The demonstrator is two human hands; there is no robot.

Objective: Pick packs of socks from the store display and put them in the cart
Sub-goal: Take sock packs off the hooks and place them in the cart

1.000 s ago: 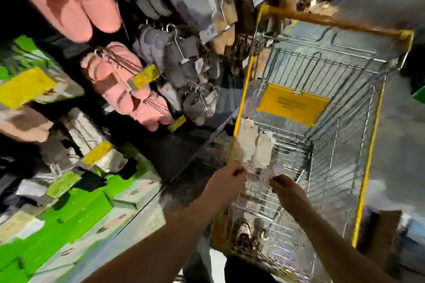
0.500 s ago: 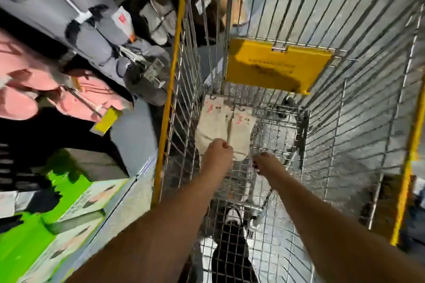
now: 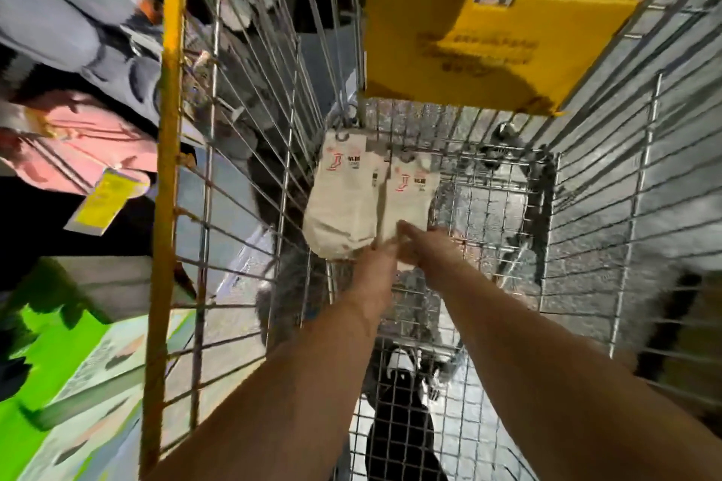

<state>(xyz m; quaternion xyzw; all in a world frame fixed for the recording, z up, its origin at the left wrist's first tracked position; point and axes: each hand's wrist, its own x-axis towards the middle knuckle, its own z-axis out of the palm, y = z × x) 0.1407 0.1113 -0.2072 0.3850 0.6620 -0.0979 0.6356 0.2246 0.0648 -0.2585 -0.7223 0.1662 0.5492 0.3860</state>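
Two white sock packs hang side by side deep inside the wire cart [image 3: 586, 183], low over its floor. The left sock pack [image 3: 340, 203] is gripped at its lower end by my left hand [image 3: 377, 266]. My right hand [image 3: 428, 246] pinches the lower end of the right sock pack [image 3: 408, 195]. Both packs carry small red sock logos near their hooks. Both arms reach down into the basket from the near edge. Whether the packs touch the cart floor is hidden.
A yellow plastic flap [image 3: 488, 43] hangs on the cart's far wall. The cart's yellow rim [image 3: 166, 176] runs down the left. Beyond it hang pink slippers [image 3: 82, 144] and grey slippers [image 3: 78, 12], with green boxes [image 3: 47, 383] below. A black shoe [image 3: 402, 430] shows under the mesh.
Both hands have gone deeper into the cart with the two sock packs and have drawn closer together. The view has tilted down into the basket.
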